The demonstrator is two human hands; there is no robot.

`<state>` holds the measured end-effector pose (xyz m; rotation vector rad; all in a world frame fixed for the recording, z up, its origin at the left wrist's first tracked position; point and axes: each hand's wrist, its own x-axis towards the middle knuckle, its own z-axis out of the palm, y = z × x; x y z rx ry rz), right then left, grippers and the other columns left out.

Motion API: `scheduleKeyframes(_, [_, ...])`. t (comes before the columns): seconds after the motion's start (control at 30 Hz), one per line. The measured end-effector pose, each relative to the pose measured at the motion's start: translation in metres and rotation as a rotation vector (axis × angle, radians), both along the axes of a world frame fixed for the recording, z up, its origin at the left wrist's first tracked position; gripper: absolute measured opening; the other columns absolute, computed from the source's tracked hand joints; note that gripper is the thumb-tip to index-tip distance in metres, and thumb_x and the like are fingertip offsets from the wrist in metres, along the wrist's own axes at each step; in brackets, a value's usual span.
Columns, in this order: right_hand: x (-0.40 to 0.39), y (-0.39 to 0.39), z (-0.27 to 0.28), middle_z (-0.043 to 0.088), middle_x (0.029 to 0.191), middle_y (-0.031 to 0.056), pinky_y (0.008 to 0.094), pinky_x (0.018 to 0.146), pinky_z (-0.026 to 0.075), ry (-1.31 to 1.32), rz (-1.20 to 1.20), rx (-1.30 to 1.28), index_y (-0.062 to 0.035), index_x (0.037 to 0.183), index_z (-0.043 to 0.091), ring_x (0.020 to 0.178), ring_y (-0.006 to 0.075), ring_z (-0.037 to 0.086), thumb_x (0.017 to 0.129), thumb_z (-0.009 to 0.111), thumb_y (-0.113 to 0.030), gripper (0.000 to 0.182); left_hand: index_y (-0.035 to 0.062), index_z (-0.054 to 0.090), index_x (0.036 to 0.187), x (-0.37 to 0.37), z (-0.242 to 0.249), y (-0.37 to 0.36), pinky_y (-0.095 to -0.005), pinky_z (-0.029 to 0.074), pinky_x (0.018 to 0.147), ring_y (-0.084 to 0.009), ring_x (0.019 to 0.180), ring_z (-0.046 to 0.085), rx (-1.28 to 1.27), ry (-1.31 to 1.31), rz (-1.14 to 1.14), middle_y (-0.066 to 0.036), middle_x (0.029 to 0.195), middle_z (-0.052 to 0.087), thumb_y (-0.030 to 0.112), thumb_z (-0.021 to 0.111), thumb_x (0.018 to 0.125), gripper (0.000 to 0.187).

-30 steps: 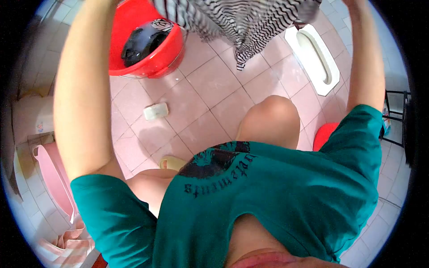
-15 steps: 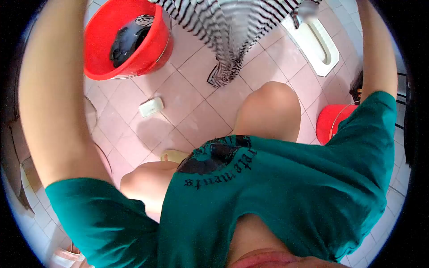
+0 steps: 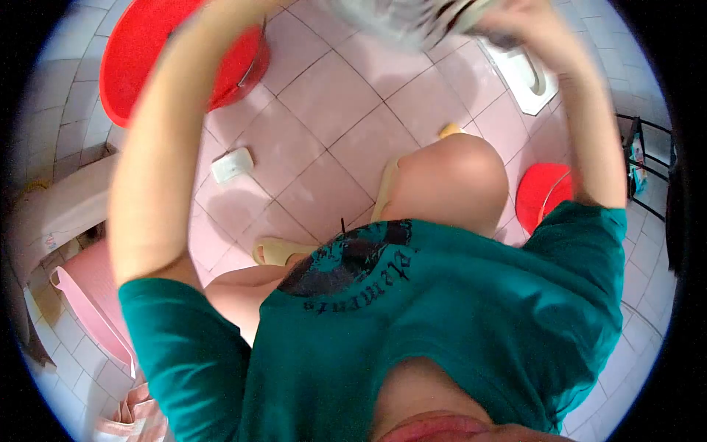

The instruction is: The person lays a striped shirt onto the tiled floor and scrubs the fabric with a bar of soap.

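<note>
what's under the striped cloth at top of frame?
Pink floor tiles and part of the white squat toilet lie below the blurred striped cloth. The right hand grips its edge; the left hand is out of frame. The toilet's far end is covered.

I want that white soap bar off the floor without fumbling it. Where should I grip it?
Take the white soap bar across its short width, fingers on the two long edges, coming straight down from above. It lies flat on the pink tiles, clear of the red bucket.
</note>
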<state>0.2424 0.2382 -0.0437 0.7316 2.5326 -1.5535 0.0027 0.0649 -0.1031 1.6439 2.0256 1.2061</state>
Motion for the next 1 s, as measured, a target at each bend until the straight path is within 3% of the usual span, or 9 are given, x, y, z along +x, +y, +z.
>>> scheduleKeyframes(0.07, [-0.017, -0.024, -0.097, 0.059, 0.1, 0.0016, 0.0278, 0.075, 0.045, 0.045, 0.312, -0.007, -0.0081, 0.109, 0.058, 0.09, 0.0113, 0.054, 0.078, 0.062, -0.008, 0.031, 0.0044, 0.058, 0.107, 0.008, -0.085, -0.036, -0.0403, 0.045, 0.086, -0.0273, 0.097, 0.061, -0.254, 0.09, -0.036, -0.013, 0.104, 0.065, -0.001, 0.058, 0.063, 0.044])
scheduleKeyframes(0.2, [-0.013, -0.088, -0.248, 0.062, 0.102, 0.004, 0.0295, 0.083, 0.045, -0.159, 0.799, -0.304, -0.0082, 0.111, 0.059, 0.095, 0.0161, 0.056, 0.076, 0.065, -0.015, 0.036, 0.0063, 0.061, 0.095, 0.042, -0.224, -0.127, -0.0437, 0.046, 0.082, -0.0356, 0.094, 0.06, -0.531, 0.208, 0.029, -0.019, 0.098, 0.063, 0.006, 0.053, 0.077, 0.02])
scheduleKeyframes(0.3, [-0.007, -0.097, -0.284, 0.062, 0.108, 0.0079, 0.0309, 0.087, 0.045, -0.51, 1.042, -0.381, -0.0044, 0.115, 0.059, 0.101, 0.0183, 0.057, 0.075, 0.067, -0.015, 0.042, 0.007, 0.054, 0.115, 0.066, -0.305, -0.195, -0.0395, 0.042, 0.093, -0.0348, 0.112, 0.052, -0.956, 0.213, 0.117, -0.019, 0.119, 0.055, -0.002, 0.056, 0.071, 0.045])
scheduleKeyframes(0.4, [-0.021, -0.091, -0.305, 0.063, 0.109, 0.0121, 0.0328, 0.086, 0.046, -0.673, 1.127, -0.352, -0.0035, 0.108, 0.062, 0.103, 0.0221, 0.059, 0.074, 0.068, -0.019, 0.038, 0.0123, 0.049, 0.123, 0.107, -0.31, -0.213, -0.0467, 0.034, 0.101, -0.042, 0.124, 0.038, -0.618, 0.319, 0.359, -0.019, 0.136, 0.04, 0.02, 0.06, 0.079, 0.046])
scheduleKeyframes(0.5, [-0.064, -0.119, -0.293, 0.062, 0.09, 0.0191, 0.042, 0.074, 0.048, -0.231, 1.041, 0.029, -0.0047, 0.101, 0.059, 0.086, 0.0386, 0.058, 0.072, 0.065, -0.019, 0.033, 0.0156, 0.046, 0.13, 0.15, -0.277, -0.172, -0.0526, 0.027, 0.105, -0.0445, 0.128, 0.031, -0.588, 0.261, 0.401, -0.013, 0.142, 0.033, 0.031, 0.073, 0.069, 0.069])
scheduleKeyframes(0.57, [-0.106, -0.17, -0.296, 0.059, 0.105, 0.017, 0.0393, 0.083, 0.047, -0.063, 1.159, 0.09, -0.0035, 0.111, 0.055, 0.097, 0.0325, 0.057, 0.076, 0.06, -0.012, 0.036, 0.0152, 0.044, 0.132, 0.176, -0.291, -0.155, -0.051, 0.027, 0.105, -0.0412, 0.128, 0.032, -0.787, 0.23, 0.399, -0.014, 0.139, 0.037, 0.032, 0.073, 0.069, 0.071])
scheduleKeyframes(0.73, [-0.159, -0.313, -0.328, 0.048, 0.125, 0.0166, 0.0411, 0.092, 0.043, 0.222, 1.322, 0.024, -0.0052, 0.12, 0.051, 0.112, 0.0321, 0.049, 0.077, 0.062, -0.014, 0.046, 0.0118, 0.04, 0.135, 0.205, -0.36, -0.153, -0.0429, 0.027, 0.107, -0.0323, 0.13, 0.033, -0.785, -0.519, 0.51, -0.015, 0.139, 0.039, 0.033, 0.061, 0.082, 0.061])
scheduleKeyframes(0.8, [-0.167, -0.359, -0.374, 0.044, 0.129, 0.0143, 0.0436, 0.093, 0.042, 0.716, 0.969, 0.386, -0.0082, 0.123, 0.05, 0.118, 0.0329, 0.044, 0.077, 0.06, -0.015, 0.047, 0.0098, 0.04, 0.135, 0.201, -0.336, -0.154, -0.0412, 0.027, 0.107, -0.0312, 0.13, 0.033, -0.558, -0.635, 0.693, -0.015, 0.14, 0.039, 0.03, 0.057, 0.086, 0.056])
scheduleKeyframes(1.0, [-0.181, -0.386, -0.407, 0.044, 0.126, 0.0179, 0.0535, 0.098, 0.032, 0.72, 0.687, 0.618, -0.0241, 0.115, 0.059, 0.115, 0.0362, 0.041, 0.083, 0.049, -0.02, 0.034, 0.006, 0.04, 0.134, 0.211, -0.341, -0.164, -0.0409, 0.028, 0.106, -0.0313, 0.13, 0.033, -0.525, -0.441, 0.699, -0.014, 0.141, 0.037, 0.023, 0.051, 0.089, 0.05])
